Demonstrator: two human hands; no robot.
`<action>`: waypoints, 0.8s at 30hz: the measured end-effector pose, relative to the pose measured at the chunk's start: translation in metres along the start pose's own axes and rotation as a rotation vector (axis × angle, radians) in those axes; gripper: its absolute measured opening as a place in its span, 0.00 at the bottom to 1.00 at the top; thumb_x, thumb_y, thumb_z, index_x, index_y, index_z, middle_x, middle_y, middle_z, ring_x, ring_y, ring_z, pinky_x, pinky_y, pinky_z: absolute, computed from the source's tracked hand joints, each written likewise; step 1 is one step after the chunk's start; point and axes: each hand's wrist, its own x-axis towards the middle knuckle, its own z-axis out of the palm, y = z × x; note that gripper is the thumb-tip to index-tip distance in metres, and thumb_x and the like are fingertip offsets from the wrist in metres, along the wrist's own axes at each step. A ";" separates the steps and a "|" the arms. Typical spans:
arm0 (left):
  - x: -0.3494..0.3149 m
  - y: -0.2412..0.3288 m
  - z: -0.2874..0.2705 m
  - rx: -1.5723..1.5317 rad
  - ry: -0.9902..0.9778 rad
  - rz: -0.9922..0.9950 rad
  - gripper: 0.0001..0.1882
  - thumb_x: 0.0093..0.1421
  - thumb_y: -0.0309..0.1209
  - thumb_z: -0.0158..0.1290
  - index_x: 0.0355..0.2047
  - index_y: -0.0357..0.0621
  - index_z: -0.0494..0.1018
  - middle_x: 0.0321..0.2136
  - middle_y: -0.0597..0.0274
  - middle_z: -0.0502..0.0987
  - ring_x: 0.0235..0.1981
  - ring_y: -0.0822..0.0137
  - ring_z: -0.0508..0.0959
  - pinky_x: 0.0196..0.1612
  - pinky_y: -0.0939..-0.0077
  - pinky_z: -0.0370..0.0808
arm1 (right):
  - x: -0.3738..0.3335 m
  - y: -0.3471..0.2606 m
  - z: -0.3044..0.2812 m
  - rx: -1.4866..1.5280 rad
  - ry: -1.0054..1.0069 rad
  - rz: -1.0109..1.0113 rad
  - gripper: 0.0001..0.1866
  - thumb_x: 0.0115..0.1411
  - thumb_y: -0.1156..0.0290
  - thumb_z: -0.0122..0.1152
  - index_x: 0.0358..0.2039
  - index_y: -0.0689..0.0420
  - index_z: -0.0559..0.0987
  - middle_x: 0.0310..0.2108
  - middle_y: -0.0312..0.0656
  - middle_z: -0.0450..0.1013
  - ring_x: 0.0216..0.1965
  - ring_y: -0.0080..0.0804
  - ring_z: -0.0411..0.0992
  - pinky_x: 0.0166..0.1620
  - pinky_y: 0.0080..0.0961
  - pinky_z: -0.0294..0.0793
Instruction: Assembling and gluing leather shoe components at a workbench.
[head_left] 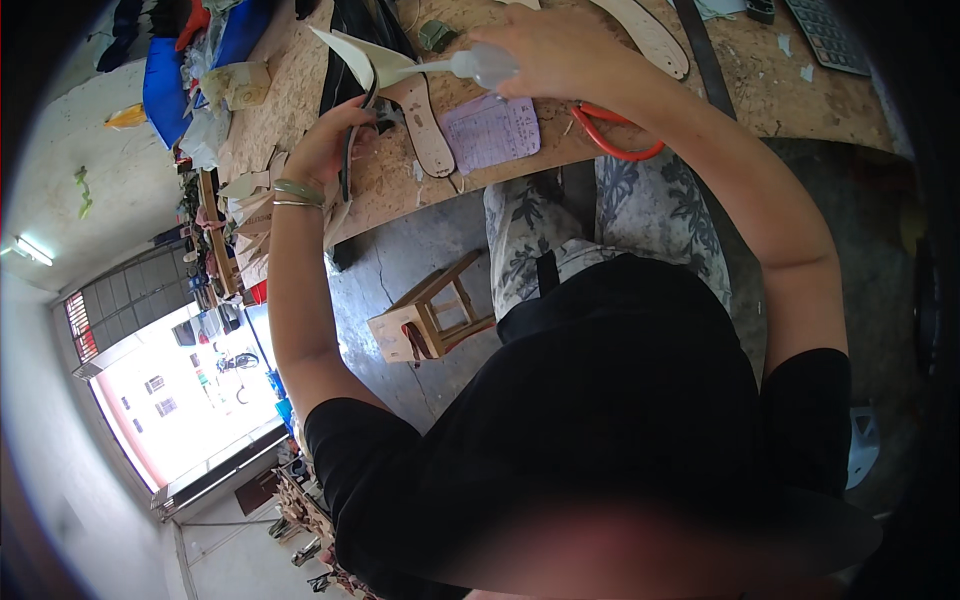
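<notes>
The wooden surface (pixel 390 196) carries the work, and over its near edge the left hand (pixel 335 140) pinches a pale curved piece (pixel 352 58) with a dark edge, while the right hand's grip (pixel 540 52) wraps a translucent squeeze bottle (pixel 490 67), nozzle aimed left at that piece; whether they touch, I cannot tell. Working well here probably means holding the piece steady, its face turned to the nozzle, and pressing lightly and evenly. Below the nozzle, a sole-shaped piece (pixel 430 140) could catch drips, as could the lilac paper (pixel 497 130) beside it. Orange handles (pixel 628 156) lie near the right forearm, and a small green lump (pixel 436 36) sits beyond the nozzle.
</notes>
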 end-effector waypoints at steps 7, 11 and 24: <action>0.000 -0.016 -0.011 0.050 -0.003 0.059 0.18 0.58 0.31 0.54 0.49 0.42 0.69 0.29 0.71 0.71 0.28 0.76 0.71 0.33 0.79 0.71 | 0.046 -0.010 0.009 -0.224 0.063 -0.087 0.12 0.50 0.66 0.61 0.30 0.61 0.83 0.34 0.52 0.78 0.38 0.47 0.78 0.38 0.41 0.78; -0.004 -0.022 -0.016 0.106 0.067 0.013 0.18 0.60 0.33 0.53 0.49 0.40 0.69 0.35 0.66 0.76 0.32 0.74 0.75 0.38 0.78 0.73 | 0.062 -0.016 0.011 -0.306 0.001 -0.131 0.13 0.50 0.67 0.61 0.32 0.61 0.84 0.34 0.52 0.79 0.37 0.46 0.78 0.38 0.40 0.78; -0.016 -0.050 -0.027 0.014 0.313 0.052 0.18 0.68 0.35 0.46 0.52 0.34 0.68 0.46 0.53 0.76 0.45 0.62 0.79 0.47 0.72 0.76 | 0.116 -0.030 0.014 -0.402 -0.156 -0.198 0.17 0.42 0.63 0.73 0.35 0.54 0.85 0.36 0.44 0.80 0.40 0.40 0.79 0.39 0.38 0.77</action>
